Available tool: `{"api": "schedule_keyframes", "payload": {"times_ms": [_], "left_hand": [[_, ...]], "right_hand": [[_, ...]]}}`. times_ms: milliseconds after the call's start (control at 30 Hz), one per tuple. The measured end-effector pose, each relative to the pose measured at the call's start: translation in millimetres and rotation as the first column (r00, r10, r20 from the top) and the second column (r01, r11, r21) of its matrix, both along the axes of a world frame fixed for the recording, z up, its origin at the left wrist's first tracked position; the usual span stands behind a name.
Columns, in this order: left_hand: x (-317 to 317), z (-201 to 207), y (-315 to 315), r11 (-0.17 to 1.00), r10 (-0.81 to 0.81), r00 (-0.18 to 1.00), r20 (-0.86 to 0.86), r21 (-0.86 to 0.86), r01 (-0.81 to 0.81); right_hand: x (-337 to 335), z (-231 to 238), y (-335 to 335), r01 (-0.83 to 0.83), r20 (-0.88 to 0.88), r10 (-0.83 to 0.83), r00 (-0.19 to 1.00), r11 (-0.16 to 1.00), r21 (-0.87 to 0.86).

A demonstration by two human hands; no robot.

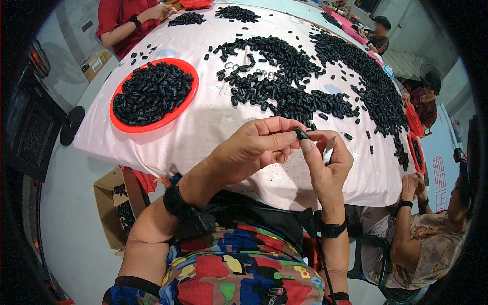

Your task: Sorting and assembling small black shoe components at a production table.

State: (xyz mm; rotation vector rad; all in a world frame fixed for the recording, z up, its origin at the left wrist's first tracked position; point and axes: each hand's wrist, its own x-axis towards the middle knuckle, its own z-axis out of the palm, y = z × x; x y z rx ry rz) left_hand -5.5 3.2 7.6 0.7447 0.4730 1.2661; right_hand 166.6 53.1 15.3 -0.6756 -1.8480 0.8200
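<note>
My left hand pinches a small black cylindrical piece between thumb and fingers, just above the near table edge. My right hand meets it at that piece, its thumb touching the piece, while its fingers hold a small metal blade. Both wrists wear black bands. A big heap of the same black pieces lies on the white cloth right beyond my hands.
A red round tray full of black pieces sits at the left of the table. Other people work around it: a red-sleeved arm far left, a seated person at right beside smaller red trays. A cardboard box stands on the floor.
</note>
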Motion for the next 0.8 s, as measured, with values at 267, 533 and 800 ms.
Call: {"api": "schedule_keyframes", "payload": {"times_ms": [267, 533, 800], "left_hand": [[2.3, -6.9, 2.6, 0.998, 0.056, 0.998, -0.039, 0.009, -0.056], [2.2, -5.4, 1.8, 0.999, -0.012, 0.997, -0.072, 0.036, 0.015], [1.3, -3.0, -0.5, 0.999, -0.033, 0.993, -0.11, -0.005, 0.032]], "right_hand": [[-2.1, 5.5, -8.2, -0.006, 0.11, 0.0, 0.994, 0.999, 0.051], [0.9, 6.1, -4.9, -0.026, 0.193, 0.031, 0.981, 0.999, -0.029], [2.0, -0.7, -1.0, -0.012, 0.266, 0.016, 0.964, 1.0, -0.017]]}}
